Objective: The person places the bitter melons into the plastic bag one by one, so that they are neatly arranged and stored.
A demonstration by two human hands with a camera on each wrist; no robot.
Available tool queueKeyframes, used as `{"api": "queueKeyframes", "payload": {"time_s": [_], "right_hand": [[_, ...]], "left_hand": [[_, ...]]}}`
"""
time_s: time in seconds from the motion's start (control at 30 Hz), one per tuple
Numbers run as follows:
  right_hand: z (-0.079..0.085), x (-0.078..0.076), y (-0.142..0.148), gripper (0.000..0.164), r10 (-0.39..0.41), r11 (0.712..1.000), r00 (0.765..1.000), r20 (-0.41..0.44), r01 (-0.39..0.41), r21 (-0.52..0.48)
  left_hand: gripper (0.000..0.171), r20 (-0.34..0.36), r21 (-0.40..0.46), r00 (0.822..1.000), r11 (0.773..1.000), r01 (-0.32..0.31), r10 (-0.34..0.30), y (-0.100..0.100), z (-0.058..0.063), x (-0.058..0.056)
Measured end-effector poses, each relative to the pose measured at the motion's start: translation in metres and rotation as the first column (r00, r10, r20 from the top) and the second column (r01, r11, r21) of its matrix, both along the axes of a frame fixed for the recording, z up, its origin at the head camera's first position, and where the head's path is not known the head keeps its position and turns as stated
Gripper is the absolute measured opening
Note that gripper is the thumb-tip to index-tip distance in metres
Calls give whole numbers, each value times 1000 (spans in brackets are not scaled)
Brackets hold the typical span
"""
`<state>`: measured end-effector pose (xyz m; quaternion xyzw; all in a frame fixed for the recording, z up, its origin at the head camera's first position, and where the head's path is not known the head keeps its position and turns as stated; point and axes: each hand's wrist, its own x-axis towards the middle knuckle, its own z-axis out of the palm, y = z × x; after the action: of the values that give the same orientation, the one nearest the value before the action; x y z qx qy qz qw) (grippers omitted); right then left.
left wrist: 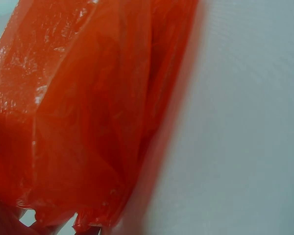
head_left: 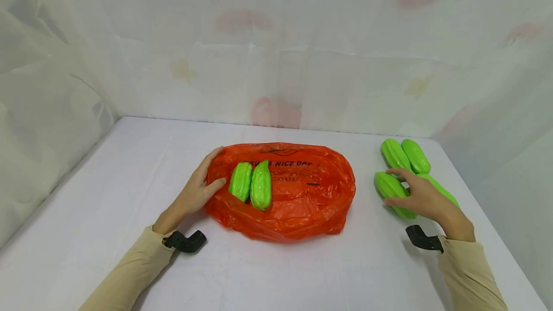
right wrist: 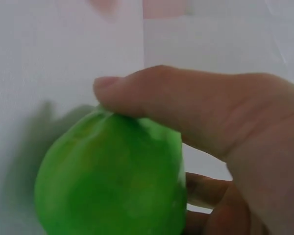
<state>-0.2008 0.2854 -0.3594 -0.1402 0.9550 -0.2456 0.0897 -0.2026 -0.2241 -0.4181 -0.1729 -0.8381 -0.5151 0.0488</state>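
Note:
An opened red plastic bag [head_left: 302, 203] lies on the white table, with black print on its inner wall. My left hand [head_left: 196, 191] grips its left rim, thumb on the inner side; the left wrist view is mostly filled by red plastic [left wrist: 88, 122]. Two bright green ridged gourds, one squarish [head_left: 240, 181] and one with a pointed tip [head_left: 261, 187], lie inside at the left. On the table to the right, my right hand [head_left: 425, 200] holds another green ridged gourd [head_left: 390, 187] between thumb and fingers. The right wrist view shows the thumb [right wrist: 137, 93] touching it.
Beyond the right hand, two green gourds [head_left: 395, 154] [head_left: 416, 156] lie side by side. Another gourd [head_left: 439, 188] is partly hidden behind that hand. A pale patterned cloth [head_left: 345, 85] hangs behind the table [head_left: 302, 272].

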Motion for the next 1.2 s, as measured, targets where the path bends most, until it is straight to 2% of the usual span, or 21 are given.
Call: {"api": "queueKeyframes", "payload": {"time_s": [0.43, 1.2], "right_hand": [[2, 0, -7, 71, 8, 999, 996, -86, -12, -42], [21, 9, -23, 76, -52, 995, 996, -71, 46, -83]], "left_hand": [[72, 1, -7, 1000, 1000, -5, 5, 0, -1, 0], [73, 8, -14, 1000, 1000, -15, 15, 0, 0, 1]]}}
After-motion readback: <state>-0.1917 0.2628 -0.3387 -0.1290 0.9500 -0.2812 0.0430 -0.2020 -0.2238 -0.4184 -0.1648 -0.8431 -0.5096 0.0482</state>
